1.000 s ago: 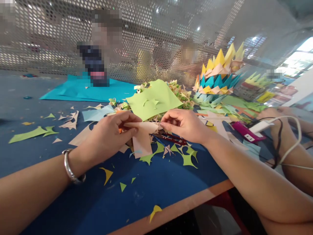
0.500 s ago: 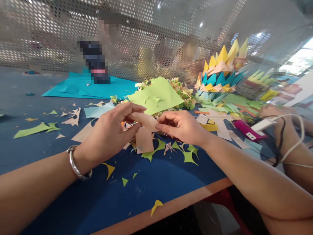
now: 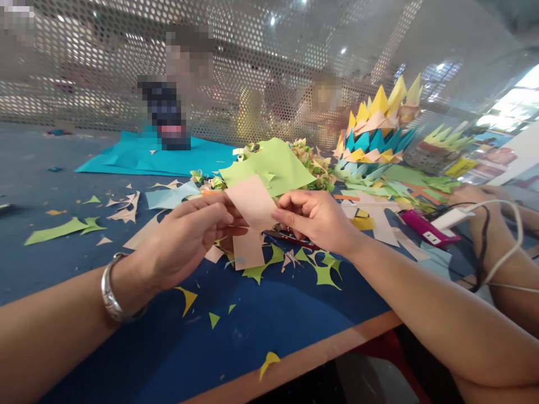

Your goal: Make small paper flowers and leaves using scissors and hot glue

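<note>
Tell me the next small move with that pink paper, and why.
Probably fold it over and pinch a crease: the pink paper is held flat in the air between the left hand and right hand, each gripping one edge, above the paper scraps.

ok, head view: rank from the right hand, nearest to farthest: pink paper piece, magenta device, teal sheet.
From the right hand:
1. pink paper piece, pinched at its fingertips, just to its left, shared with the left hand.
2. magenta device, on the table to its right, by the white cable.
3. teal sheet, far back left, near the perforated screen.
</note>
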Action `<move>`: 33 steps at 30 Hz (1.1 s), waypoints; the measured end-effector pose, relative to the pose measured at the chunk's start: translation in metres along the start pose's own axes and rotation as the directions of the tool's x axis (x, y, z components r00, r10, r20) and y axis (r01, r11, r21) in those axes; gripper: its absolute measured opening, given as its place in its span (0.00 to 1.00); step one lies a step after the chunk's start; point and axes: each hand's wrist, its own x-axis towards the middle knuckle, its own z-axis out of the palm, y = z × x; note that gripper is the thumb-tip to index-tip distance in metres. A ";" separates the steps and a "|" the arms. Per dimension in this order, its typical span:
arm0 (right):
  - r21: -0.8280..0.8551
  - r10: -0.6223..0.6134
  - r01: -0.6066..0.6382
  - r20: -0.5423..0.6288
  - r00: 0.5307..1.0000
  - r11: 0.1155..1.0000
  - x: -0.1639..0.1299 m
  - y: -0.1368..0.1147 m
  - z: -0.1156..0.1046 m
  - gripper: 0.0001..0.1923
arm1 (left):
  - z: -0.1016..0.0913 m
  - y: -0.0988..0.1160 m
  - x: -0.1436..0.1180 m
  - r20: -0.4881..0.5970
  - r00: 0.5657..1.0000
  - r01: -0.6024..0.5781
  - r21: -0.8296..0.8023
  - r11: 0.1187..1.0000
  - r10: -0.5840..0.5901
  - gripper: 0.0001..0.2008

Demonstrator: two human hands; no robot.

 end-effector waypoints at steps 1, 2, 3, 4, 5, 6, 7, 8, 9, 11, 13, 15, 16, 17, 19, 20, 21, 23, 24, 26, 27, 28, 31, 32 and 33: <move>0.002 -0.001 0.001 0.000 1.000 1.000 0.000 0.000 0.000 0.12 | 0.001 0.000 -0.001 0.018 1.000 0.004 0.017 1.000 -0.005 0.06; 0.002 -0.002 0.002 0.006 1.000 1.000 0.000 0.001 0.000 0.12 | 0.001 0.001 -0.002 0.022 1.000 0.007 0.060 0.998 -0.008 0.07; -0.002 -0.007 0.007 0.012 1.000 1.000 0.000 0.001 0.001 0.12 | 0.001 0.002 -0.002 0.001 1.000 0.003 0.124 0.992 -0.003 0.08; -0.015 -0.016 0.016 0.017 1.000 1.000 0.000 0.002 0.001 0.11 | 0.001 0.004 -0.003 -0.049 0.999 -0.008 0.199 0.980 0.018 0.10; -0.040 -0.031 0.032 0.020 0.999 0.999 0.000 0.002 0.001 0.11 | 0.000 0.006 -0.003 -0.116 0.992 -0.021 0.272 0.962 0.055 0.11; -0.079 -0.052 0.054 0.025 0.998 0.995 0.000 0.002 0.001 0.10 | -0.001 0.009 -0.003 -0.183 0.978 -0.035 0.327 0.944 0.100 0.11; -0.129 -0.083 0.087 0.035 0.996 0.988 -0.001 0.001 0.002 0.09 | -0.002 0.011 -0.003 -0.241 0.959 -0.054 0.352 0.935 0.146 0.10; -0.184 -0.121 0.129 0.055 0.991 0.974 -0.001 0.000 0.003 0.08 | -0.003 0.013 -0.002 -0.279 0.944 -0.073 0.341 0.937 0.175 0.09; -0.240 -0.163 0.179 0.086 0.983 0.954 -0.002 -0.001 0.004 0.07 | -0.004 0.014 0.000 -0.304 0.934 -0.091 0.306 0.948 0.188 0.08; -0.337 -0.257 0.305 0.180 0.950 0.891 -0.005 -0.004 0.008 0.07 | -0.006 0.013 0.003 -0.325 0.925 -0.138 0.196 0.971 0.197 0.04; -0.406 -0.323 0.420 0.288 0.902 0.811 -0.008 -0.007 0.013 0.07 | -0.007 0.010 0.008 -0.340 0.910 -0.215 0.101 0.971 0.237 0.05; -0.461 -0.331 0.489 0.384 0.862 0.740 -0.011 -0.010 0.017 0.08 | -0.008 0.007 0.012 -0.338 0.902 -0.265 0.060 0.962 0.269 0.07; -0.484 -0.321 0.509 0.421 0.848 0.712 -0.013 -0.011 0.019 0.09 | -0.008 0.007 0.013 -0.345 0.896 -0.278 0.050 0.959 0.278 0.06; -0.503 -0.309 0.523 0.449 0.838 0.688 -0.014 -0.012 0.020 0.10 | -0.009 0.007 0.015 -0.353 0.893 -0.284 0.042 0.958 0.280 0.06; -0.519 -0.305 0.551 0.487 0.819 0.654 -0.015 -0.013 0.021 0.10 | -0.010 0.010 0.017 -0.375 0.887 -0.276 0.035 0.961 0.269 0.04; -0.520 -0.310 0.564 0.497 0.811 0.642 -0.016 -0.013 0.020 0.10 | -0.011 0.012 0.018 -0.380 0.890 -0.260 0.031 0.965 0.252 0.03; -0.521 -0.316 0.574 0.503 0.805 0.632 -0.016 -0.013 0.020 0.10 | -0.012 0.014 0.019 -0.379 0.897 -0.236 0.024 0.971 0.228 0.03; -0.519 -0.333 0.594 0.513 0.791 0.614 -0.017 -0.014 0.019 0.10 | -0.012 0.016 0.019 -0.359 0.918 -0.179 0.009 0.984 0.171 0.03; -0.516 -0.337 0.601 0.517 0.787 0.611 -0.017 -0.015 0.019 0.10 | -0.012 0.017 0.019 -0.347 0.926 -0.156 0.010 0.988 0.150 0.05; -0.504 -0.342 0.604 0.520 0.783 0.617 -0.018 -0.016 0.019 0.13 | -0.012 0.020 0.019 -0.330 0.935 -0.127 0.031 0.991 0.130 0.06; -0.497 -0.345 0.603 0.518 0.783 0.624 -0.018 -0.016 0.019 0.14 | -0.012 0.022 0.019 -0.325 0.936 -0.122 0.049 0.991 0.132 0.06; -0.489 -0.349 0.602 0.513 0.784 0.632 -0.018 -0.017 0.019 0.16 | -0.012 0.025 0.020 -0.319 0.938 -0.121 0.069 0.990 0.136 0.05; -0.463 -0.363 0.581 0.479 0.799 0.669 -0.018 -0.016 0.019 0.17 | -0.016 0.032 0.027 -0.319 0.934 -0.128 0.124 0.984 0.162 0.03; -0.452 -0.367 0.571 0.463 0.807 0.686 -0.018 -0.016 0.019 0.16 | -0.018 0.033 0.029 -0.331 0.929 -0.131 0.131 0.983 0.167 0.02; -0.440 -0.370 0.561 0.447 0.814 0.701 -0.018 -0.015 0.019 0.15 | -0.020 0.033 0.031 -0.346 0.924 -0.129 0.118 0.985 0.162 0.02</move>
